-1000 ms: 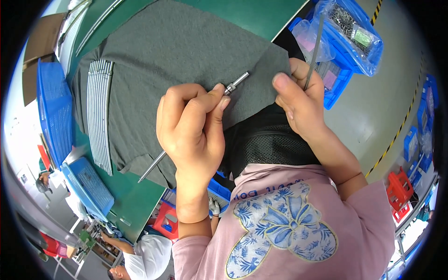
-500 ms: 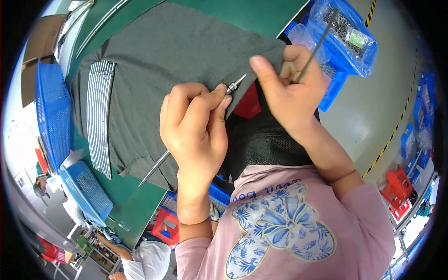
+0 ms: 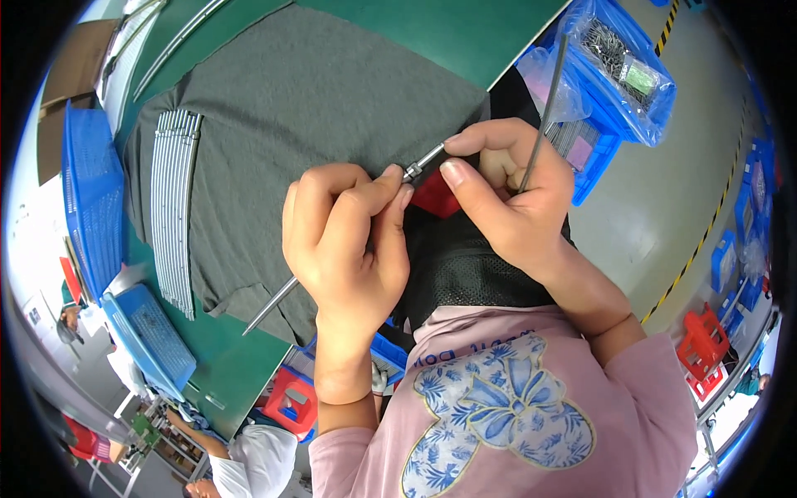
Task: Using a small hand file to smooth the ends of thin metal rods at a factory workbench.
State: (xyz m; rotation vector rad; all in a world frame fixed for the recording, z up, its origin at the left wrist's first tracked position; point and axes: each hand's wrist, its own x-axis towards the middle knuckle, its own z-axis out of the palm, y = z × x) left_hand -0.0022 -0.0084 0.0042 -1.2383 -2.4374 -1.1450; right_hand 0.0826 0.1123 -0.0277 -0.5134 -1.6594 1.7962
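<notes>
My left hand (image 3: 344, 236) is closed around a slim metal rod (image 3: 270, 307), which slants from lower left up to the right. Past the thumb and forefinger, a stepped metal fitting (image 3: 411, 171) with a narrow tip sticks out at the rod's upper end. The forefinger of my right hand (image 3: 527, 195) meets that tip, its thumb a little below and apart from it. Curled in the right hand's other fingers is a thin dark rod (image 3: 550, 104), pointing upward. Under both hands lies a dark grey cloth (image 3: 332, 91) on the green table (image 3: 432, 29).
A row of several metal rods (image 3: 173, 216) lies on the cloth at left. Blue baskets (image 3: 93, 199) stand beyond it. At upper right, a blue bin (image 3: 610, 62) lined with plastic holds small metal parts. A co-worker in a white top (image 3: 257, 461) is at lower left.
My right hand has come down from the cloth's edge, and its forefinger now meets the fitting's tip. The cloth's corner has dropped away from it. The left hand has barely moved.
</notes>
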